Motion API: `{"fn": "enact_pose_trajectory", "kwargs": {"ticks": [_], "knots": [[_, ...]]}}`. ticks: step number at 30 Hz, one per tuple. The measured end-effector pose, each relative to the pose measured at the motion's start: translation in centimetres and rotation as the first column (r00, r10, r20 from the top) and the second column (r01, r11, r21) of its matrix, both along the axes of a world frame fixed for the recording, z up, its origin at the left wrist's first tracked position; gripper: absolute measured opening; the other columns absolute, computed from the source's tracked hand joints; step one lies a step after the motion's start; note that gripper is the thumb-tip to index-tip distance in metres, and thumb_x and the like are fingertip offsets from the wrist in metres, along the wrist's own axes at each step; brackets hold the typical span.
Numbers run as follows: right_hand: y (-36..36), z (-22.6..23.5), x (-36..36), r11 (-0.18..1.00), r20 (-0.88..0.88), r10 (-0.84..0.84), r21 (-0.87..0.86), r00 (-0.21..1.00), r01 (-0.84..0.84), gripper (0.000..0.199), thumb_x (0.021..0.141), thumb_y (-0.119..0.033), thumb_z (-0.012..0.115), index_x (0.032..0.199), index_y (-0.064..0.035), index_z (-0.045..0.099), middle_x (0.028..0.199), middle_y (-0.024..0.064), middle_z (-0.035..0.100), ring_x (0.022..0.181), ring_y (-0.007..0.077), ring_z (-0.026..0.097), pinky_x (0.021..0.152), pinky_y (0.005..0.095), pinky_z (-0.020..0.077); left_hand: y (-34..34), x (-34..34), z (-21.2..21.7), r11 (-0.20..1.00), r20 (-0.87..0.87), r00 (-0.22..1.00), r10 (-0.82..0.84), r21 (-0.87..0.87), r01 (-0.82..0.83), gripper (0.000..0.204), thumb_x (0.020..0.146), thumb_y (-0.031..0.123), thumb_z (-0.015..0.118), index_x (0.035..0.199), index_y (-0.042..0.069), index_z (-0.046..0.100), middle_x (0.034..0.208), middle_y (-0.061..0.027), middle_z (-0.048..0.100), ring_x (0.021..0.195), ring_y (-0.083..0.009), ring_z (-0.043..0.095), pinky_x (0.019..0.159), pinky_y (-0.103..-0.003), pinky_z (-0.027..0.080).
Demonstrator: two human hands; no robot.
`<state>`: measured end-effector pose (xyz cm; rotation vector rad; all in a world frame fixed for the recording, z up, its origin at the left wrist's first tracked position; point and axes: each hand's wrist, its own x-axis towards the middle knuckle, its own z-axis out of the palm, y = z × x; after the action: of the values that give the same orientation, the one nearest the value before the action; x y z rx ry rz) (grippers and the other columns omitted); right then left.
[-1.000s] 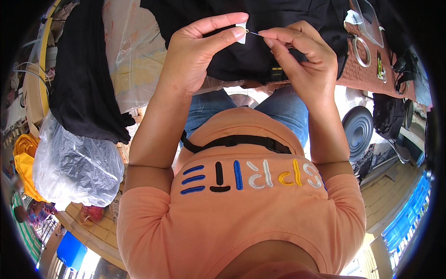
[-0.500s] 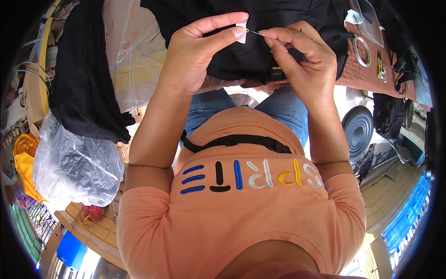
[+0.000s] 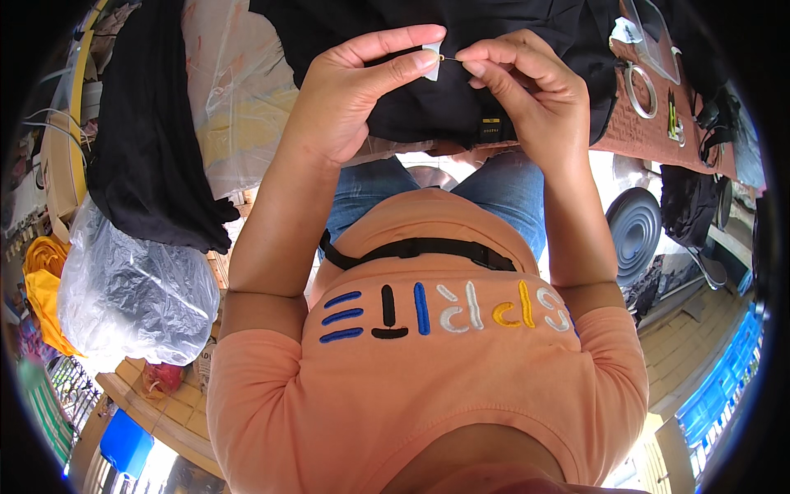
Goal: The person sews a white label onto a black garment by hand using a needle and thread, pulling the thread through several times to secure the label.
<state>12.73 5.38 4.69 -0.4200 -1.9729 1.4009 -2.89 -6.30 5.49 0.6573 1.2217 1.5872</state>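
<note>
At the top centre, my left hand [image 3: 350,95] pinches a small white piece [image 3: 432,69], paper or cloth, between thumb and forefinger. A tiny gold-coloured loop [image 3: 442,58] shows at the thumb's tip. Facing it, my right hand [image 3: 535,95] is closed in a pinch on a thin needle [image 3: 453,58], which points left and meets the loop; whether it passes through is too small to tell. Both hands are held above black cloth [image 3: 403,111] spread on the table. A small black and yellow label [image 3: 490,130] lies on the cloth near my right wrist.
Clear plastic sheeting [image 3: 239,99] covers the table's left part, with more black cloth [image 3: 144,132] hanging beside it. A tape roll [image 3: 641,90], thread snips [image 3: 672,115] and a clear plastic box [image 3: 658,41] lie at right. A bulging plastic bag [image 3: 136,288] stands at lower left.
My right hand has shifted slightly left and up, and my left hand slightly right, so their fingertips are closer. Less of the needle shows between them.
</note>
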Motion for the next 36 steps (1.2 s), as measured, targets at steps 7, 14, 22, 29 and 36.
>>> {"fn": "enact_pose_trajectory", "kwargs": {"ticks": [7, 14, 22, 29, 36], "knots": [[-0.9, -0.1, -1.1, 0.987, 0.084, -0.094, -0.124, 0.992, 0.104, 0.013, 0.083, 0.001, 0.065, 0.096, 0.0004, 0.064, 0.087, 0.0046, 0.066, 0.082, 0.0096, 0.064, 0.075, 0.0202, 0.0504, 0.5, 0.7, -0.4, 0.995, -0.152, 0.984, 0.092, -0.015, -0.095, 0.027, 0.083, 0.004, 0.067, 0.109, 0.001, 0.065, 0.101, -0.007, 0.067, 0.087, -0.0087, 0.062, 0.082, -0.021, 0.048], [-1.8, 1.8, -2.4, 0.883, 0.183, -0.222, 0.455, 0.958, 0.117, 0.012, 0.085, -0.009, 0.066, 0.095, -0.0035, 0.064, 0.086, 0.0022, 0.066, 0.073, 0.0084, 0.063, 0.063, 0.0212, 0.0507, 1.2, 1.2, -1.0, 0.966, -0.389, 0.885, 0.255, 0.059, -0.252, 0.022, 0.08, 0.008, 0.07, 0.102, 0.002, 0.069, 0.093, -0.004, 0.07, 0.08, -0.0041, 0.061, 0.074, -0.018, 0.049], [-0.2, 5.3, -2.8, 0.884, -0.061, -0.076, 0.458, 0.995, 0.096, 0.007, 0.092, -0.007, 0.053, 0.096, -0.0013, 0.05, 0.079, 0.0055, 0.06, 0.064, 0.0091, 0.059, 0.057, 0.0182, 0.0489, 1.1, 0.2, -0.9, 0.973, -0.368, 0.908, 0.202, -0.031, -0.229, 0.024, 0.078, 0.011, 0.072, 0.1, 0.004, 0.071, 0.086, -0.0022, 0.07, 0.074, -0.0042, 0.061, 0.071, -0.017, 0.048], [1.6, 8.2, -2.1, 0.975, -0.335, -0.03, 0.197, 0.942, 0.101, 0.011, 0.091, -0.003, 0.055, 0.1, 0.0015, 0.051, 0.077, 0.0058, 0.059, 0.063, 0.0079, 0.06, 0.056, 0.016, 0.0507, 0.8, 0.1, -1.1, 0.967, -0.293, 0.925, 0.241, -0.009, -0.254, 0.023, 0.077, 0.01, 0.073, 0.1, 0.005, 0.071, 0.086, -0.0043, 0.069, 0.074, -0.0052, 0.061, 0.071, -0.017, 0.048], [2.7, 10.4, -0.4, 0.863, -0.503, -0.087, 0.393, 0.86, 0.317, 0.011, 0.091, -0.006, 0.055, 0.099, 0.0025, 0.054, 0.074, 0.0078, 0.061, 0.056, 0.0081, 0.059, 0.051, 0.0162, 0.0488, 0.9, 0.1, -1.0, 0.967, -0.293, 0.925, 0.241, -0.004, -0.253, 0.023, 0.077, 0.009, 0.072, 0.1, 0.005, 0.071, 0.086, -0.0047, 0.069, 0.075, -0.0062, 0.062, 0.072, -0.017, 0.048]]}}
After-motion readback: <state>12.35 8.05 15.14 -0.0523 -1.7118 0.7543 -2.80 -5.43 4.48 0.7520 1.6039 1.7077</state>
